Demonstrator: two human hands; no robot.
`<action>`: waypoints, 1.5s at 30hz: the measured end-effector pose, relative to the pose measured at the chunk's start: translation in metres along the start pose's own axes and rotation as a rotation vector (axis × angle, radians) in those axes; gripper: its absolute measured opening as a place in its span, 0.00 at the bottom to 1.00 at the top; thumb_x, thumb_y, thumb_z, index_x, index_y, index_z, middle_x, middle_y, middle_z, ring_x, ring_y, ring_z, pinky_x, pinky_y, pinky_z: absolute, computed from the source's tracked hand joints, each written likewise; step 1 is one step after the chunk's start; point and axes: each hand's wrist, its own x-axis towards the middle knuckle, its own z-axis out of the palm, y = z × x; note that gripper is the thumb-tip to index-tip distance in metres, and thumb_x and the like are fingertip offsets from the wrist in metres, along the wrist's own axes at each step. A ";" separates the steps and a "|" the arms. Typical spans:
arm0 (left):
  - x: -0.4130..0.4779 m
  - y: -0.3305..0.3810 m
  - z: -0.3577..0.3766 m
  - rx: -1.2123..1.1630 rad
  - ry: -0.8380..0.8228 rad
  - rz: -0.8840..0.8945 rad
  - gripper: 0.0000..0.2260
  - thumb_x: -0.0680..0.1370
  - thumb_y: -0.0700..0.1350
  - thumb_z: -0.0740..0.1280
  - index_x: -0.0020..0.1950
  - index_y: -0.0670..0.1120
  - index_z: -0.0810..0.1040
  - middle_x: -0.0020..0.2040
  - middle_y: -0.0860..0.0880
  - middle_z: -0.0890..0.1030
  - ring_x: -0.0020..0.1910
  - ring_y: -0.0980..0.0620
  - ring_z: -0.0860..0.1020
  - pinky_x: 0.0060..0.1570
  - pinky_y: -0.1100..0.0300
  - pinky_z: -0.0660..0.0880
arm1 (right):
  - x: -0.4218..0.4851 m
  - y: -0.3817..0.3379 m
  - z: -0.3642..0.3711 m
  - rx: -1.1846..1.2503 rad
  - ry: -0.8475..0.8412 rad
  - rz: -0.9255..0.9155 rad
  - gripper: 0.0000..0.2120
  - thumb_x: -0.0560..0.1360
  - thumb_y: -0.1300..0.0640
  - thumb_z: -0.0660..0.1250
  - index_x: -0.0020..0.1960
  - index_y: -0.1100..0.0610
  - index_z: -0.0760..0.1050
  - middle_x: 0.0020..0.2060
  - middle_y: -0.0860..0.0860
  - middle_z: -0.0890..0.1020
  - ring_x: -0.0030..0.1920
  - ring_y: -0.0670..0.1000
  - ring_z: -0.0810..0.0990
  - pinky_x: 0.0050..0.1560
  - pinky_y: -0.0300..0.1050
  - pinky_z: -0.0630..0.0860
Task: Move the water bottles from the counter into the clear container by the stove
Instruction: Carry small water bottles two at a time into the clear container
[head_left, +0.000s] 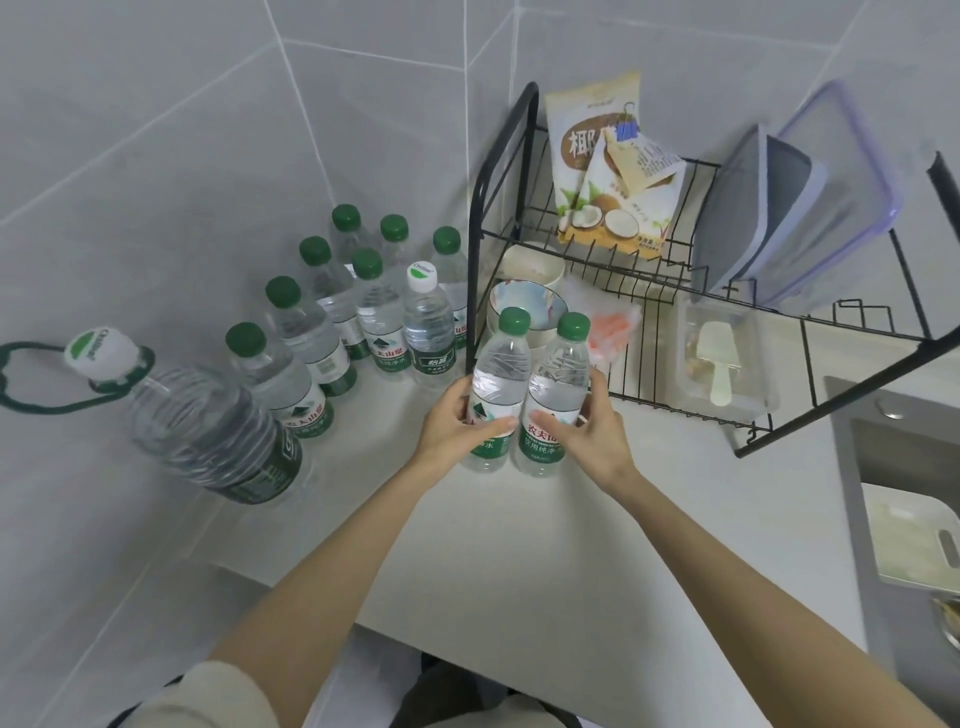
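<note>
Head view: left hand (453, 428) grips the left bottle (500, 376) and right hand (589, 434) the right bottle (560, 382) at their labelled waists, both probably heavy, slick and squeezable, nearer the counter (519, 551) back edge.

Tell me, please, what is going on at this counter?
A person holds two small clear plastic water bottles with green caps side by side: the left hand grips the left bottle, the right hand the right bottle, in front of the black wire dish rack on the white counter. More bottles stand in the tiled corner.
</note>
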 end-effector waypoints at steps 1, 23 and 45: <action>0.002 0.001 0.000 -0.004 0.001 -0.017 0.30 0.65 0.40 0.80 0.65 0.49 0.74 0.54 0.49 0.84 0.52 0.55 0.82 0.52 0.59 0.79 | 0.000 -0.001 0.000 0.002 0.008 0.008 0.35 0.68 0.54 0.77 0.68 0.45 0.63 0.52 0.44 0.82 0.52 0.40 0.81 0.53 0.39 0.77; -0.095 0.007 0.042 -0.208 -0.058 -0.160 0.37 0.64 0.39 0.79 0.70 0.55 0.70 0.53 0.47 0.85 0.53 0.48 0.83 0.57 0.49 0.77 | -0.084 0.001 -0.070 -0.021 -0.074 0.114 0.32 0.62 0.52 0.80 0.60 0.40 0.68 0.44 0.50 0.86 0.46 0.46 0.85 0.49 0.44 0.80; -0.169 0.091 0.120 -0.070 -0.508 0.143 0.38 0.64 0.30 0.77 0.68 0.54 0.68 0.50 0.49 0.85 0.50 0.50 0.83 0.54 0.50 0.78 | -0.239 -0.027 -0.139 0.059 0.449 -0.029 0.35 0.63 0.54 0.80 0.64 0.43 0.69 0.52 0.46 0.83 0.50 0.43 0.82 0.45 0.41 0.81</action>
